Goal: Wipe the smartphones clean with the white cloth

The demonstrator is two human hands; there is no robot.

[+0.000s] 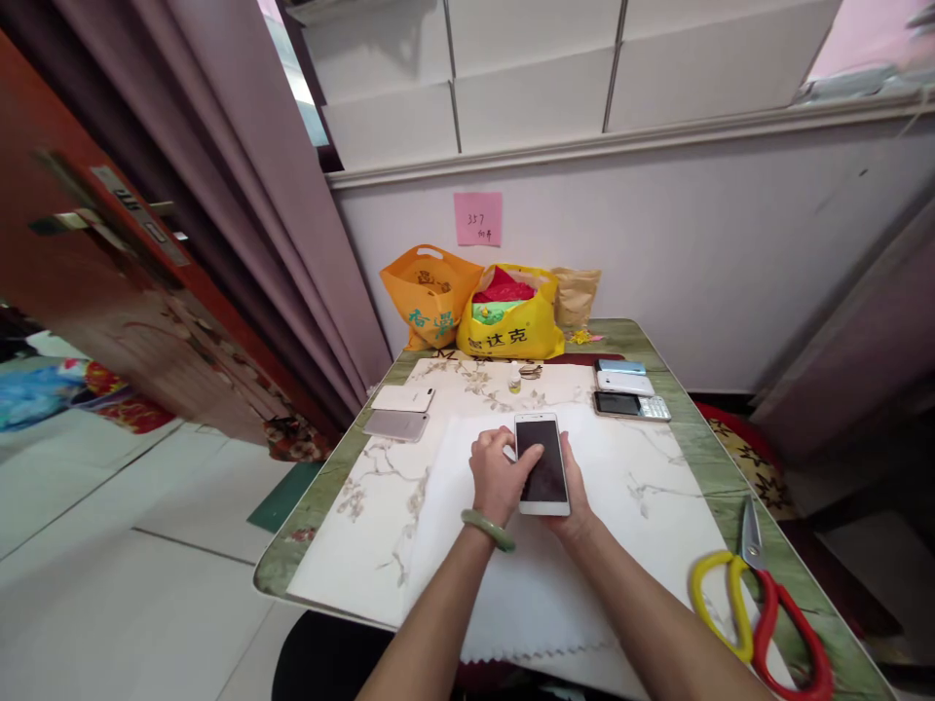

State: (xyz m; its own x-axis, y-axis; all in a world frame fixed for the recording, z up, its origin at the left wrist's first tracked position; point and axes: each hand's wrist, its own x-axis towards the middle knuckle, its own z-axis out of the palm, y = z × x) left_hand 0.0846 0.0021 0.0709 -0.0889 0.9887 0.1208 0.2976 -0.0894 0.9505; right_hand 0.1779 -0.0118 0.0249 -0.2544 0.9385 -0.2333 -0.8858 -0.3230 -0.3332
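A white smartphone [542,463] with a dark screen is held over a white cloth [526,574] on the table. My right hand [574,501] cradles the phone from below and from its right side, fingers wrapped round it. My left hand [499,475], with a green bangle on the wrist, rests on the phone's left edge, its thumb lying across the dark screen.
Two phones [400,411] lie at the table's left, and three more [629,390] at the back right. Red and yellow scissors [760,608] lie near the right front edge. Orange and yellow bags [474,312] stand against the wall. A small bottle [515,378] stands mid-table.
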